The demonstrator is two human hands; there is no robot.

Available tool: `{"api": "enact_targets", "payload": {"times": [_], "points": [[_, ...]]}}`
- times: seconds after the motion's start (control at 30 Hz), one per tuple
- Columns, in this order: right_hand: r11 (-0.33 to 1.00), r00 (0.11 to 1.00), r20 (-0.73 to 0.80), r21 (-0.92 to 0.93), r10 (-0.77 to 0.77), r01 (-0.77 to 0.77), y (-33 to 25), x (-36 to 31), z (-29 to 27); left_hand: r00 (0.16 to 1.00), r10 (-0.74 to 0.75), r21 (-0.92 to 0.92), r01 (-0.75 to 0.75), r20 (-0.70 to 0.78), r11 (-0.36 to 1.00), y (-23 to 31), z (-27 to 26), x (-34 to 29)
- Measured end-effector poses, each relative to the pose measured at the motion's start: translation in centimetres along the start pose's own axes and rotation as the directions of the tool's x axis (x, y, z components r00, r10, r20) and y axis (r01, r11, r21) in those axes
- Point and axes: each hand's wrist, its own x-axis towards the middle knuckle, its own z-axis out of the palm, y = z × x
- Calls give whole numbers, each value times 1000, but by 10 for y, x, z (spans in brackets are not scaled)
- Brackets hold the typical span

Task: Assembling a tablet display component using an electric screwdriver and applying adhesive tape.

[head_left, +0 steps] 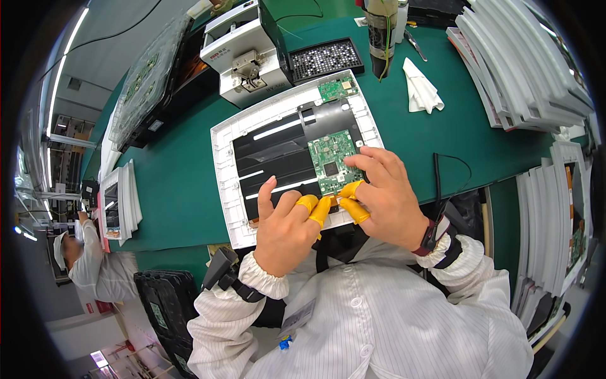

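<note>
A white plastic panel housing with a black sheet inside lies on the table before me. A green circuit board sits on its right part. At the board's near edge is an orange flat flex cable, largely hidden by fingertips. My left hand, with yellow finger cots on thumb and index finger, is closed on the cable from the left. My right hand, also in yellow cots, pinches at the same spot from the right, its other fingers resting against the board. A smaller green board is at the housing's far corner.
A white bench machine stands beyond the housing, beside a black tray of small parts. Stacked white housings rise at far right. A white cloth and tweezers lie behind. A co-worker is at left.
</note>
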Motion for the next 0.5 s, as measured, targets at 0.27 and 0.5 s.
{"api": "enact_targets", "payload": {"times": [0.27, 0.5], "points": [[1000, 1000, -10, -1, 5, -5, 0, 0, 1, 1000, 14, -10, -14, -22, 1000, -2, -1, 0], [1000, 1000, -11, -6, 2, -2, 0, 0, 0, 999, -3, -11, 3, -34, 1000, -1, 0, 0]]}}
